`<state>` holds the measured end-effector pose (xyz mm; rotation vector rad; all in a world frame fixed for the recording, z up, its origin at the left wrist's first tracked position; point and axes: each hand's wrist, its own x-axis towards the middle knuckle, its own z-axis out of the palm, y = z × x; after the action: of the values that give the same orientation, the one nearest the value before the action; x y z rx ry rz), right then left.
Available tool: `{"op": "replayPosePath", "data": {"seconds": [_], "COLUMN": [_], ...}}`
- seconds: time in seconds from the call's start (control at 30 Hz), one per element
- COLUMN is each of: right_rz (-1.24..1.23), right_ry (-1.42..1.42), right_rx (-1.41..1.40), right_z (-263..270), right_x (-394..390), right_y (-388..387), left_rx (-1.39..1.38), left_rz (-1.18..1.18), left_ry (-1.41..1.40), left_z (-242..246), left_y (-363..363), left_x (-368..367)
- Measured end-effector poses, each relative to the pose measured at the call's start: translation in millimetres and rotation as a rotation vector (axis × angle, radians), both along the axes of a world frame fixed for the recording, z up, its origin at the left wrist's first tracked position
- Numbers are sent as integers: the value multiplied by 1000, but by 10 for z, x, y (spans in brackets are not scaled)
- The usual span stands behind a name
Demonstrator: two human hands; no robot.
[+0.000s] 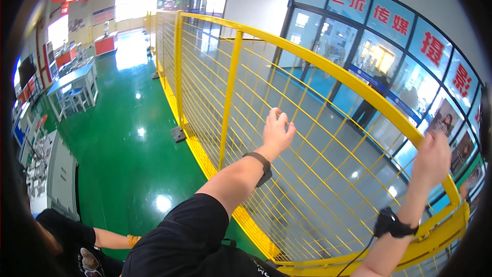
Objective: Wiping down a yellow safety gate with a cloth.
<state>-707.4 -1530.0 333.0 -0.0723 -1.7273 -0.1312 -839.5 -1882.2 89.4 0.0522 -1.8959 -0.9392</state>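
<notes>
A yellow wire-mesh fence panel [307, 123] stands before me. My left hand [277, 129] is at its mesh with the fingers curled; whether they hook around a wire cannot be made out. A dark band with a device circles that wrist. At the right, my right hand [432, 158] is against or just in front of the yellow top rail [357, 81], blurred, its grip unclear. A black device [394, 223] with a cable is strapped to the right wrist.
Another person in a black shirt [73, 242] is close at lower left. A grey cabinet [61, 173] and a white-legged table [71, 75] stand left on the green floor. Glass doors [323, 42] lie beyond the fence. A dark foot block [178, 134] sits at its base.
</notes>
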Motion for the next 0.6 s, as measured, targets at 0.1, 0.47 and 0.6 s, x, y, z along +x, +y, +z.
{"op": "replayPosePath", "data": {"seconds": [0.1, 0.47, 0.6], "right_rz": [87, 200, 102], "right_ry": [-9, -46, -6], "right_rx": [95, -31, -112], "right_z": [28, 151, 93], "right_x": [-140, 381, 481], "right_y": [-580, 435, 624], "left_rx": [-42, -90, -54], "left_rz": [41, -1, -54], "left_ry": [14, 12, -37], "left_z": [-62, 41, 111], "left_y": [-86, -172, -104], "left_x": [-33, 81, 113]}}
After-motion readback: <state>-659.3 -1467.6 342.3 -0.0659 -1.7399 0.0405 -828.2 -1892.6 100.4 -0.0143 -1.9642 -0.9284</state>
